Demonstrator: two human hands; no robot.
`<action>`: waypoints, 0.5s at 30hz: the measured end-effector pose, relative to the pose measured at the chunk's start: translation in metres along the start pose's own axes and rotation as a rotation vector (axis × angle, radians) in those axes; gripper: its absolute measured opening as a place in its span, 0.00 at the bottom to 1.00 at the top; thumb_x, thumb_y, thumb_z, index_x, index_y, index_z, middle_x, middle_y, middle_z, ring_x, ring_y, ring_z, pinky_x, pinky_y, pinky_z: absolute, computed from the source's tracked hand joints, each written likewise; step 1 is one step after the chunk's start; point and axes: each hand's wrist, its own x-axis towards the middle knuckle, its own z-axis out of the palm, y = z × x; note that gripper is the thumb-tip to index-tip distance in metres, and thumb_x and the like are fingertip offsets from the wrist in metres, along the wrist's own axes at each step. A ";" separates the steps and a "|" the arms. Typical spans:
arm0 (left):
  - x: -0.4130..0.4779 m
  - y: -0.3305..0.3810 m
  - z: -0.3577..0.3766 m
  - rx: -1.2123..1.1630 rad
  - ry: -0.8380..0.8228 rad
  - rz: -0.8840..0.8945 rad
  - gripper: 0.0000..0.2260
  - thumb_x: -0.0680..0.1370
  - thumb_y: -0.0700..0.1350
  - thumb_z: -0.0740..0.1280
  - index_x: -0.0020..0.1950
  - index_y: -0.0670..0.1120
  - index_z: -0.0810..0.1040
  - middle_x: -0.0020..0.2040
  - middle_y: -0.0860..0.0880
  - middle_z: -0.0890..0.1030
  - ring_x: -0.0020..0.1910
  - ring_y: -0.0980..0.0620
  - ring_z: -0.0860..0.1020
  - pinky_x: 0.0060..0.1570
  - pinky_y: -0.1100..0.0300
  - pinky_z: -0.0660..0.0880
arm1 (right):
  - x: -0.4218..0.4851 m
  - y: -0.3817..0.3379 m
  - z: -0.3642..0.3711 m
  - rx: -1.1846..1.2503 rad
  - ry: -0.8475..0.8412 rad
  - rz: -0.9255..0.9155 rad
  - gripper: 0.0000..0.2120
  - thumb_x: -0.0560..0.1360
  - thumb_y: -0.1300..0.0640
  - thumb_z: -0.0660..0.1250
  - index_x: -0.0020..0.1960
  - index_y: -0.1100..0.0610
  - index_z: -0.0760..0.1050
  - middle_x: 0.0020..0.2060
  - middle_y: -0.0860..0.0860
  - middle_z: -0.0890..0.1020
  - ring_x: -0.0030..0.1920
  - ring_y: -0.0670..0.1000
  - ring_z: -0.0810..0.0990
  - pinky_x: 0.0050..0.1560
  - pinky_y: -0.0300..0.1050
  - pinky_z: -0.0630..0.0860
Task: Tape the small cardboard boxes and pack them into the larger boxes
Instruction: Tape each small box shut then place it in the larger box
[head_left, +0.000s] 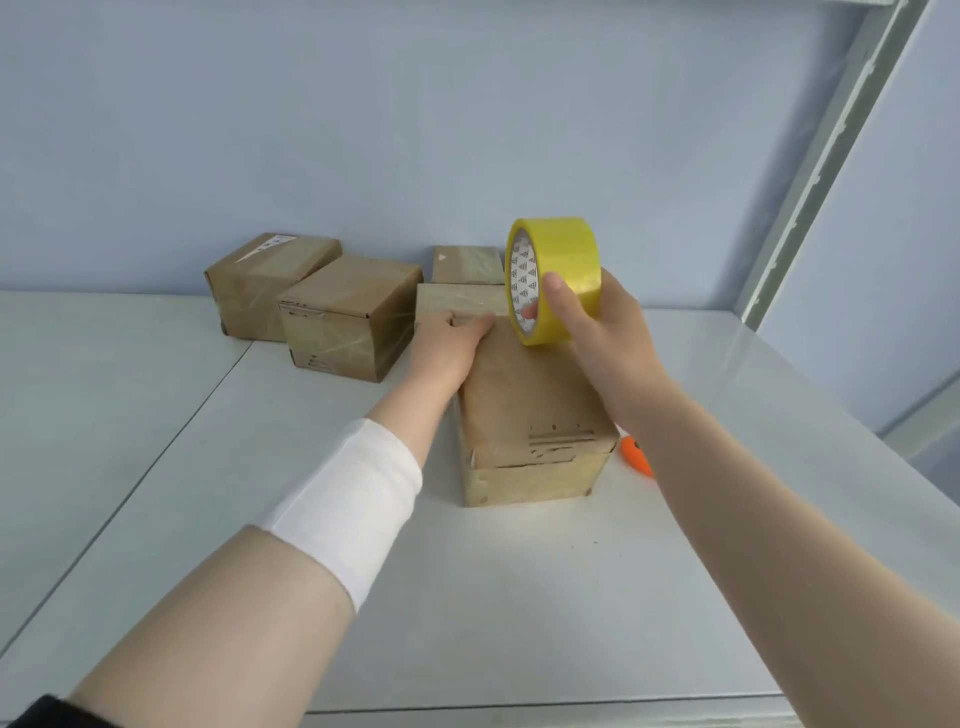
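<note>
Pale blue wall stands behind the white counter. I judge the taping step is in hand: my left hand lies flat on the far end of the small cardboard box, pressing it, fingers spread and not closed. My right hand grasps the yellow tape roll, held upright just above the same far end of the box. Next I must draw the tape toward the near edge along the top. Three other boxes wait near the back edge.
</note>
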 end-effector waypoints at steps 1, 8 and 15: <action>0.002 -0.003 0.002 -0.006 -0.031 -0.029 0.13 0.76 0.48 0.67 0.55 0.40 0.79 0.55 0.41 0.81 0.55 0.44 0.78 0.60 0.48 0.73 | 0.002 0.004 0.001 -0.010 0.010 0.022 0.16 0.78 0.49 0.63 0.32 0.46 0.78 0.29 0.37 0.82 0.34 0.35 0.78 0.41 0.30 0.73; 0.012 -0.012 0.004 -0.050 -0.076 -0.123 0.10 0.76 0.47 0.68 0.52 0.43 0.80 0.54 0.43 0.81 0.51 0.47 0.79 0.54 0.58 0.74 | 0.003 0.007 -0.004 -0.031 -0.065 0.095 0.12 0.79 0.46 0.60 0.44 0.52 0.76 0.36 0.46 0.84 0.42 0.46 0.82 0.53 0.42 0.75; 0.014 -0.011 0.006 -0.030 -0.079 -0.115 0.10 0.77 0.48 0.66 0.53 0.43 0.80 0.57 0.43 0.80 0.56 0.45 0.78 0.61 0.51 0.73 | -0.038 0.007 -0.013 0.038 -0.023 0.037 0.16 0.74 0.44 0.62 0.46 0.56 0.78 0.38 0.47 0.85 0.43 0.45 0.82 0.46 0.37 0.78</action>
